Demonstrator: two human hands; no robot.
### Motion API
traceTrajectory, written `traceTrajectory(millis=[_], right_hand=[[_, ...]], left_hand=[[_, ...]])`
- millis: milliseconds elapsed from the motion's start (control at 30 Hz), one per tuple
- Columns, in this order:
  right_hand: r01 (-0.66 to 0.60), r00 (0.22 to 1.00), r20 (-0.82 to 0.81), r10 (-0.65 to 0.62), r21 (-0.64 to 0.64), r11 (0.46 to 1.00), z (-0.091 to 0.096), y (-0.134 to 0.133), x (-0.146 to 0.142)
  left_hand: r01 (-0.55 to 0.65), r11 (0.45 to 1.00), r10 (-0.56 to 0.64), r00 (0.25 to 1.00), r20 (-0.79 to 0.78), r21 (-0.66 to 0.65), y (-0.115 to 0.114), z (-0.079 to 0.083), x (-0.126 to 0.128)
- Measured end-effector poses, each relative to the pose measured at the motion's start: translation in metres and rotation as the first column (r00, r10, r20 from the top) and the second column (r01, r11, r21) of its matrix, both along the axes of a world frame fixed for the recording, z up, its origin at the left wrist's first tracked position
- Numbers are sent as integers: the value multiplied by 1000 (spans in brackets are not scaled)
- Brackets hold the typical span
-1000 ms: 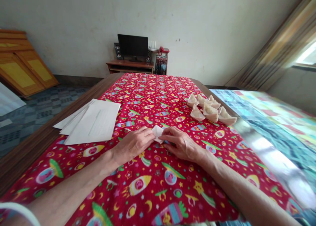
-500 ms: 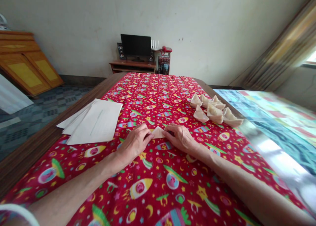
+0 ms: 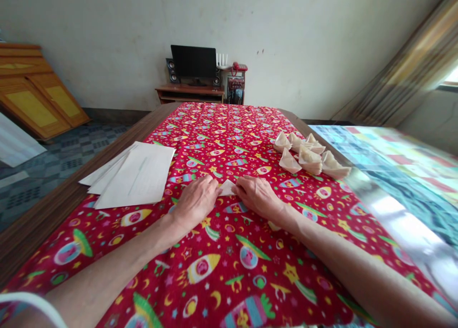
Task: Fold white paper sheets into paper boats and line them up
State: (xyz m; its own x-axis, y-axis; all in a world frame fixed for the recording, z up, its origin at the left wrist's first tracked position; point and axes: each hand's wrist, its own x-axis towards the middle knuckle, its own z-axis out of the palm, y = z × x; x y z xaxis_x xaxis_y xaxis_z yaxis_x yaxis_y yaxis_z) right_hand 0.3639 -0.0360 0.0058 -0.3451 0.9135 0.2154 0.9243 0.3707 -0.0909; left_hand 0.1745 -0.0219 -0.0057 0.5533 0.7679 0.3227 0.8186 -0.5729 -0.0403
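A small folded piece of white paper (image 3: 226, 188) lies on the red patterned cloth (image 3: 229, 266) in the middle, its peak pointing away from me. My left hand (image 3: 200, 196) pinches its left corner, the fingers curled together. On the opposite corner, my right hand (image 3: 257, 194) closes in the same way. Both sets of fingertips are partly hidden behind the knuckles. Off to the left rests a fanned stack of white paper sheets (image 3: 143, 175). Several folded paper boats (image 3: 309, 158) stand grouped, some nested in stacks, to the right.
The cloth covers a dark wooden table (image 3: 46, 201). Beyond its far end, a monitor (image 3: 194, 62) and speakers stand on a small desk (image 3: 191, 90) beside a red telephone (image 3: 239, 67). A bed (image 3: 390, 165) is at the right, a wooden cabinet (image 3: 39, 94) at the left.
My hands stay on the paper's corners, with the fingers curled over slightly more. Less of the paper shows between them. The whole view has shifted slightly.
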Motion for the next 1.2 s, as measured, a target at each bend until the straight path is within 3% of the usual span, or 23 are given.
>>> traceTrajectory(millis=[200,300,367,433,600,867,933,1067,1200], right_hand=[[7,1000,12,-7,-1,1000,1,1,0],[-9,1000,9,8,13,1000,1,2,0],[-13,1000,4,12,27,1000,0,2,1],[-6,1000,3,6,42,999,-2,2,1],[18,1000,-9,-17,79,997,-7,0,1],[49,994,-108,-35,135,990,-13,1,4],[-8,997,-75,25,210,978,-10,-5,6],[-331,943,62,326,256,908,-4,-22,9],[-347,937,22,350,192,918,-4,-31,13]], left_hand=[[-38,999,41,990,135,-27,1,3,-4],[93,993,-106,972,211,73,-5,7,-6],[236,965,-254,952,171,117,-11,7,-6],[328,941,-335,937,102,81,-18,4,-7],[306,951,-305,952,21,-53,-28,-3,-9],[284,958,-285,958,-38,-27,-30,-1,-9],[276,961,-276,961,-30,-18,-30,-2,-8],[275,961,-275,961,-13,-18,-31,-2,-6],[269,963,-270,963,-12,-14,-33,2,-7]])
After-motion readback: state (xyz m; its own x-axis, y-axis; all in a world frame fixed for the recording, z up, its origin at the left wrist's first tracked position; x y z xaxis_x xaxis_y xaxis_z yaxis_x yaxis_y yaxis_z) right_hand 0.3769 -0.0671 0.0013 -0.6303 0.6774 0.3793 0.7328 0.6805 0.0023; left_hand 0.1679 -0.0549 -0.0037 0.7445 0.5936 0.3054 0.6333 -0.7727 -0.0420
